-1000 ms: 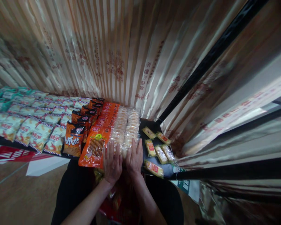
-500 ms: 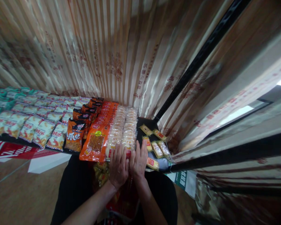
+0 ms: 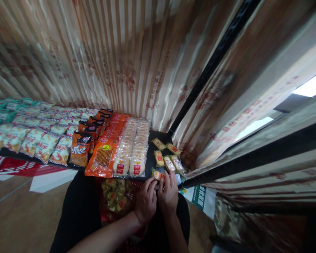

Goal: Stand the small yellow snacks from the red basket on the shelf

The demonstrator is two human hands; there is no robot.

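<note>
A small yellow-wrapped snack packet (image 3: 158,174) with a red label lies at the front edge of the black shelf (image 3: 153,137). My left hand (image 3: 145,201) has its fingers bent and closed at the packet's lower left edge. From the right, my right hand (image 3: 169,192) closes its fingertips on the packet's other end. Part of the packet is hidden by my fingers. Behind it lie several similar packets (image 3: 159,158), loose at different angles. To the left stand two rows of round rice crackers (image 3: 137,167) in clear wrap.
Orange snack bags (image 3: 103,159), orange-black bags (image 3: 80,149) and several white bags (image 3: 46,146) fill the shelf leftward. A bag of yellow packets (image 3: 116,196) sits below, by my legs. Black posts (image 3: 200,84) and striped curtain (image 3: 137,70) border the shelf.
Both hands have left the front of the rice cracker rows and moved right and down to the small packet at the shelf edge. That packet has shifted slightly. The view has shifted a little.
</note>
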